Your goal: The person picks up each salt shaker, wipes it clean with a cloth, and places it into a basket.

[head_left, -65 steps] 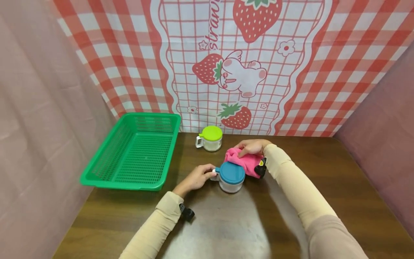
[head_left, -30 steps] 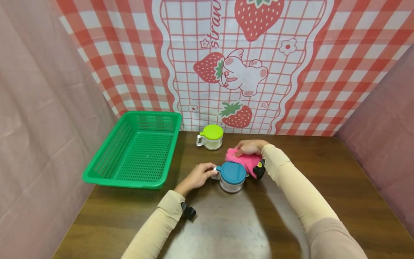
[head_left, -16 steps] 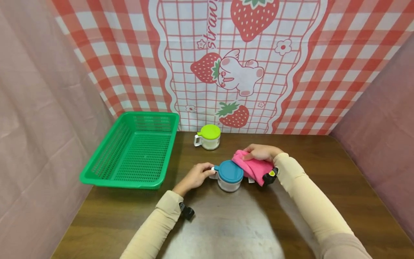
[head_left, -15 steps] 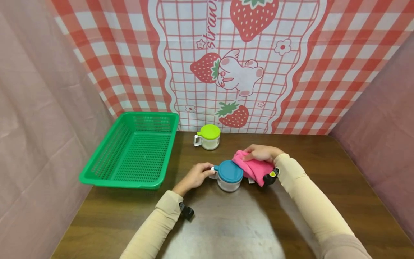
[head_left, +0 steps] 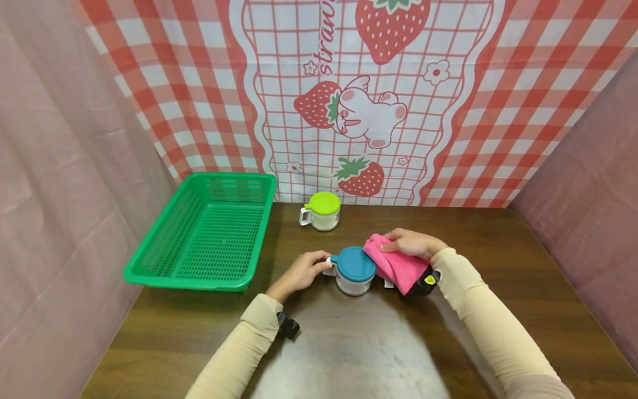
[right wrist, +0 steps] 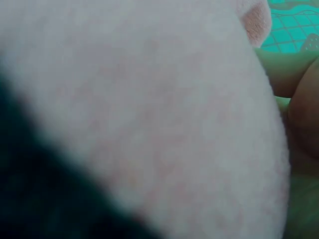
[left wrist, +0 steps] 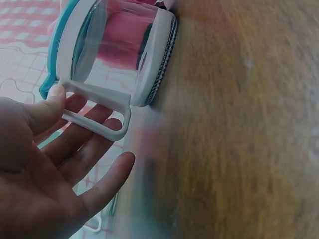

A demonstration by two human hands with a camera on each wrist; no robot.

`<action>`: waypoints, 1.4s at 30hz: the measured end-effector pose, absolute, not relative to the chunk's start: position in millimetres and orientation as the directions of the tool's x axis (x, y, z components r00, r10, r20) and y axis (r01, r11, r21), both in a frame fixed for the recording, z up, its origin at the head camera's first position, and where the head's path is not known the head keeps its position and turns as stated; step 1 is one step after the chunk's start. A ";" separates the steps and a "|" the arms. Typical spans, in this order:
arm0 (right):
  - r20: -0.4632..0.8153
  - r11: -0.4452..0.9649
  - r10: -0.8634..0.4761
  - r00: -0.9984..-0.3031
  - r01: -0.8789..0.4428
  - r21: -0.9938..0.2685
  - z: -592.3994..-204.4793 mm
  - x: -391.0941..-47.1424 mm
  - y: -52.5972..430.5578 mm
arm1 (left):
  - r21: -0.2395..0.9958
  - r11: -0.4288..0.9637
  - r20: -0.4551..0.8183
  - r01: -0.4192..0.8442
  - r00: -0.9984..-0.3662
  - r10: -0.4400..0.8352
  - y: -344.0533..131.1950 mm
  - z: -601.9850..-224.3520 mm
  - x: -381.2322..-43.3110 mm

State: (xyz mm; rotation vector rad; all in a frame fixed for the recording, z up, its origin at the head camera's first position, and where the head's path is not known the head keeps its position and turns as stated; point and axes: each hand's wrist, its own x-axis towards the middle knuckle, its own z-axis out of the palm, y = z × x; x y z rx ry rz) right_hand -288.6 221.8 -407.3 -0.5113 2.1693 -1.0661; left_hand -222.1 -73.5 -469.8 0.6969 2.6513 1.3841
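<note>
A clear lidded jar (head_left: 355,285) with a blue lid (head_left: 356,264) and white handle (left wrist: 94,127) stands upright on the table. My left hand (head_left: 300,271) pinches the handle near the lid, the thumb on its top and the fingers behind it; the little finger sticks out free in the left wrist view. My right hand (head_left: 412,244) grips a folded pink cloth (head_left: 399,270), whose left edge meets the jar's right side. That cloth (left wrist: 122,37) shows through the clear wall. Its fabric (right wrist: 164,109) fills most of the right wrist view and hides part of the right hand.
A second jar (head_left: 324,213) with a lime-green lid and white handle stands behind, close to the checked strawberry backdrop (head_left: 199,100). To the left is a green perforated basket (head_left: 251,284). The brown wooden table (head_left: 329,354) extends in front and to the right.
My right hand and the pink cloth have shifted right and slightly toward me along the jar's side, showing a small white tag under the cloth. My left hand keeps its hold on the handle.
</note>
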 end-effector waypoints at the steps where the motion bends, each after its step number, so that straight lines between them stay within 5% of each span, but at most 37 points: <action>1: -0.385 0.591 -0.589 -0.711 -0.054 -0.805 -407.9 -289.2 220.2 | 0.792 0.493 0.144 0.360 -0.895 0.422 -73.6 -470.2 -222.0; 17: -0.388 0.615 -0.622 -0.680 -0.117 -0.780 -407.2 -311.8 188.2 | 0.780 0.503 0.144 0.372 -0.889 0.434 -76.5 -470.3 -219.1; 28: -0.457 0.663 -0.673 -0.581 -0.201 -0.721 -398.5 -332.8 157.2 | 0.782 0.513 0.130 0.353 -0.898 0.420 -76.0 -470.0 -220.6; 37: -0.563 0.689 -0.715 -0.416 -0.281 -0.668 -385.6 -344.9 129.0 | 0.779 0.510 0.138 0.364 -0.894 0.427 -73.3 -466.4 -221.5; 42: -0.606 0.731 -0.680 -0.413 -0.313 -0.607 -383.4 -348.5 121.3 | 0.771 0.522 0.133 0.365 -0.894 0.429 -73.6 -465.4 -222.2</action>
